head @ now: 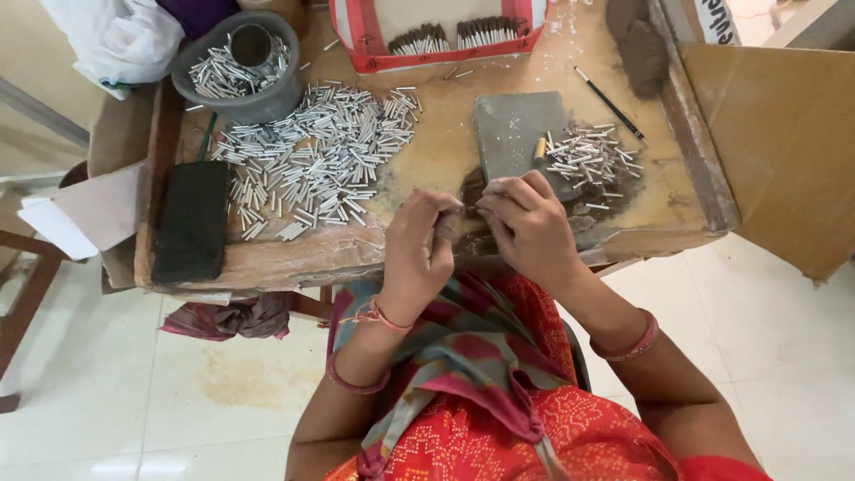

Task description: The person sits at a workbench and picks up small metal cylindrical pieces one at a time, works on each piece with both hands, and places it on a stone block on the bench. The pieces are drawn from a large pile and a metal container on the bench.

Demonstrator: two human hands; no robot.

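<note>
My left hand and my right hand meet at the near edge of a wooden tray. Their fingertips pinch a thin small tube between them, too small to see well. A big heap of short silver tubes lies to the left of my hands. A smaller heap of silver tubes lies just beyond my right hand, next to a grey stone block. Dark powder sits around the near end of the block.
A grey bowl with tubes and a metal cup stands at the far left. A black block lies on the left edge. A red and white box holds bundled sticks. A thin black stick lies at the right; cardboard leans beyond.
</note>
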